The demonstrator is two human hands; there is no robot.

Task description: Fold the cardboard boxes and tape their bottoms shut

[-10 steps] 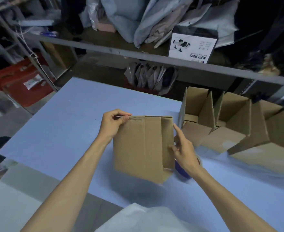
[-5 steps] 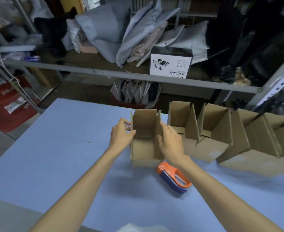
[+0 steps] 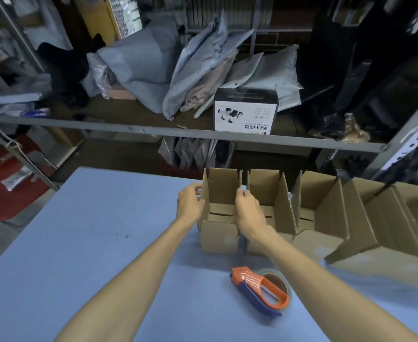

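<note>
On the blue counter [image 3: 79, 243], the left hand [image 3: 189, 203] holds the left side of a standing box [image 3: 221, 193]. The right hand [image 3: 248, 211] holds its right side. The tape tool [image 3: 262, 290] lies nearby. More folded boxes [image 3: 314, 206] stand in a row to the right, so much looks done. I see no flat ones left.

- L hand [image 3: 189, 202]: bare forearm stretched fwd, fingers curled vs. left wall of open brown cardboard box [image 3: 218, 234].
- R hand [image 3: 248, 211]: bare forearm fwd, fingers hooked on its right wall.
</note>
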